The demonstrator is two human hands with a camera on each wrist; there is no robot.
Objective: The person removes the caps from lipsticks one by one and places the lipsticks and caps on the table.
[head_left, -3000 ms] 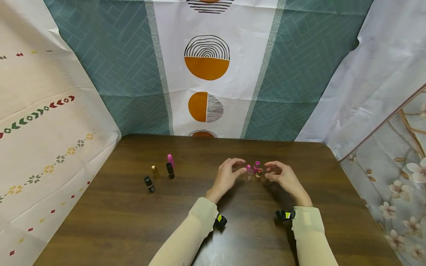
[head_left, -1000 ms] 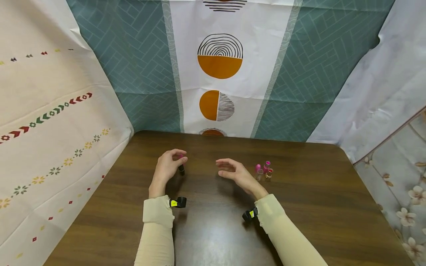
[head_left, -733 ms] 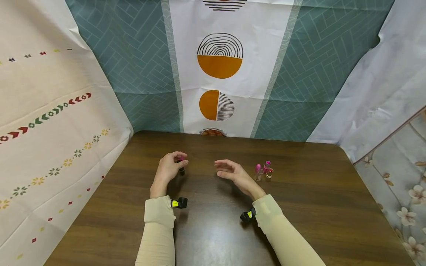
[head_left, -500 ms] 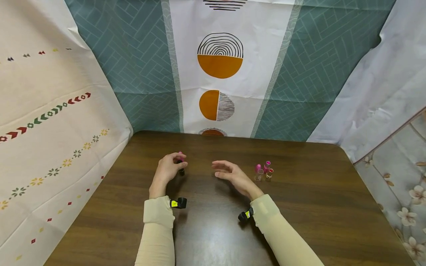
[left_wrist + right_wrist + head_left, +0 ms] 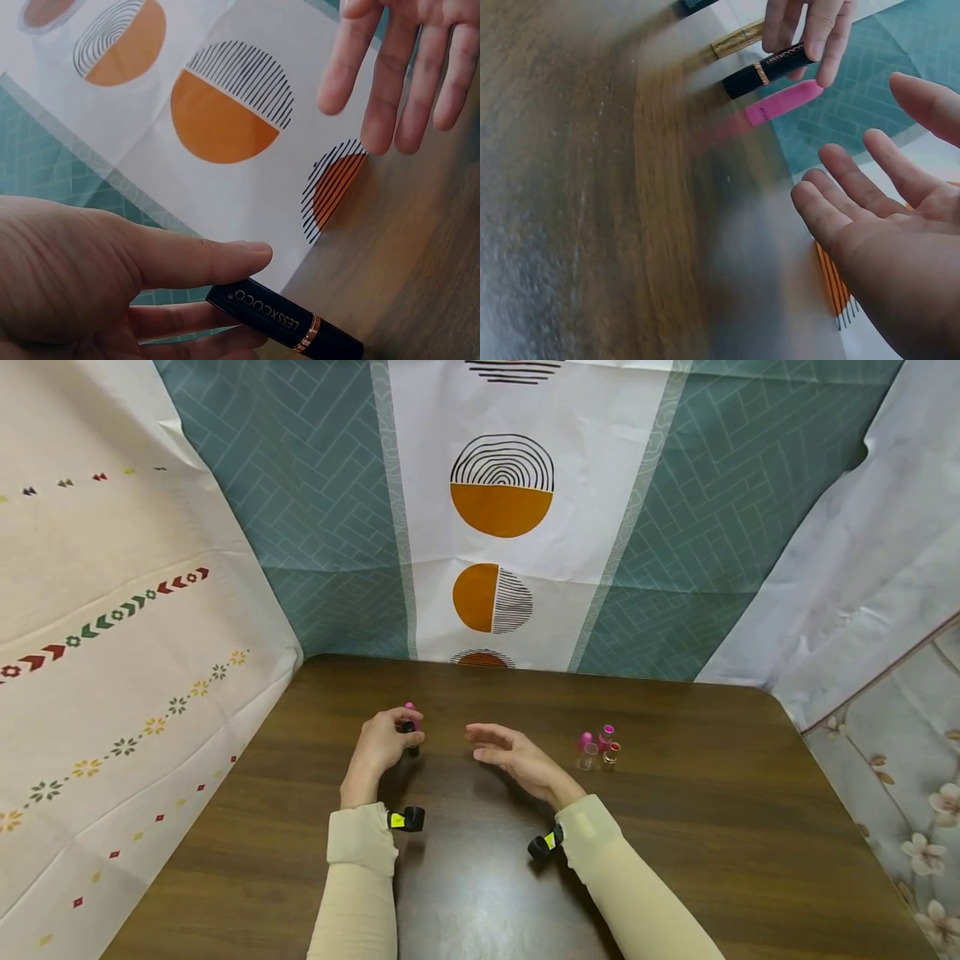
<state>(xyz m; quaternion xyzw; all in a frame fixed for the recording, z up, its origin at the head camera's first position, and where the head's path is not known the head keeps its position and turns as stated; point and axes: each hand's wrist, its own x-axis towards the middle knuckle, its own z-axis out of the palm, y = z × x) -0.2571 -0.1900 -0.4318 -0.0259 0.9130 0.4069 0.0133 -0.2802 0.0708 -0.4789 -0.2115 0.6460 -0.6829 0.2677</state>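
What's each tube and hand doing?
Black tube: closed, upright, pinched by left hand
Right hand: relaxed, holding nothing
Tall pink tube: upright
Gold tube: upright, partly hidden
Second black tube: mostly cut off
Clear container: standing
Red-topped tube: standing
Round-topped pink tube: standing
Ring-topped pink tube: standing

This was a curtained-off nook around a single dark wood-grain tabletop, arranged like a small recording set. A teal-and-white cloth printed with orange and black half-circles hung behind the far edge. A cream patterned cloth closed the left side, and a white cloth and a grey floral cloth the right (creases marked several as loose fabric). Wrist cameras also pointed to recording; whether this was in a home could not be told.
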